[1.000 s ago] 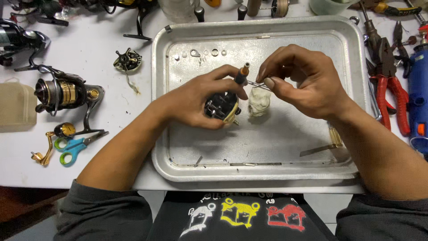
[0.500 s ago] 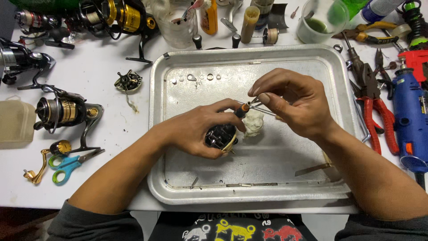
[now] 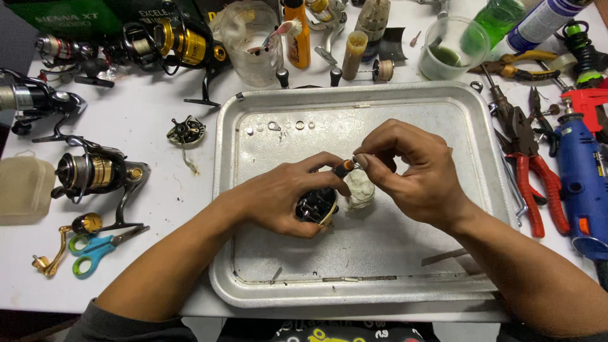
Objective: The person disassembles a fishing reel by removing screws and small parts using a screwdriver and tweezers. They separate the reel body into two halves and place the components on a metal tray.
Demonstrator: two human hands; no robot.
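Gripping a small black reel body (image 3: 315, 206) over a dented, dull-silver metal tray (image 3: 253, 266), the left hand (image 3: 278, 196) curls its fingers around the glossy part with the thumb stretched toward its orange-tipped shaft (image 3: 346, 166). The right hand (image 3: 411, 174) arches from the right, thumb and forefinger pinched shut on a tiny metal piece at that shaft tip; what the piece is cannot be told. Just beneath the pinch stands a small clear jar (image 3: 361, 189) of pale, waxy grease, resting on the tray floor beside the reel body. Both forearms come in from the near edge, wrists raised off the tray, dark sleeves pushed up. A row of small washers and clips (image 3: 282, 126) lies along the tray's far left. On the white tabletop to the left sit a black-and-gold spinning reel (image 3: 95, 172), a loose round gear part (image 3: 186, 130), and scissors (image 3: 98, 246) with blue and green handles next to a brass crank. To the right lie red-handled pliers (image 3: 532, 183) and a blue rotary tool (image 3: 582, 183). At the far edge stand a cloudy plastic cup (image 3: 253, 47) holding a toothbrush, an orange bottle (image 3: 296, 35) and a cup of green liquid (image 3: 451, 50).
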